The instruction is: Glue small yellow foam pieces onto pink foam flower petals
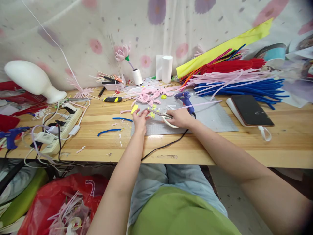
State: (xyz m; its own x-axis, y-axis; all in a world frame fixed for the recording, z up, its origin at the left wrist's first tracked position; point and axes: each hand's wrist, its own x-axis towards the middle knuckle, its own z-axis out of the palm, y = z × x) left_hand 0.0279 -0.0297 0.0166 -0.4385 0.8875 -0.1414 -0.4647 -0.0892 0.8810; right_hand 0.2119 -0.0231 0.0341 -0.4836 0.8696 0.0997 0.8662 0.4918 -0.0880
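Observation:
My left hand (140, 121) pinches a small yellow piece (134, 109) of thin sheet above the left side of a grey cutting mat (207, 120). In my right hand (181, 118) is a pair of scissors (169, 122) with white handles, its blades pointing left to the fingertips of my left hand. Whether the blades touch the yellow piece cannot be made out. Pink fuzzy petals (149, 96) lie just beyond my hands, with yellow scraps among them. A blue glue gun (185, 100) rests on the mat behind my right hand.
Bundles of blue pipe cleaners (239, 88) and a long yellow sheet (225, 45) lie at the back right. A phone (251, 110) rests on the right. On the left are a power strip (62, 130) with tangled cables and a white foam form (31, 78). A black cord (163, 146) crosses the front edge.

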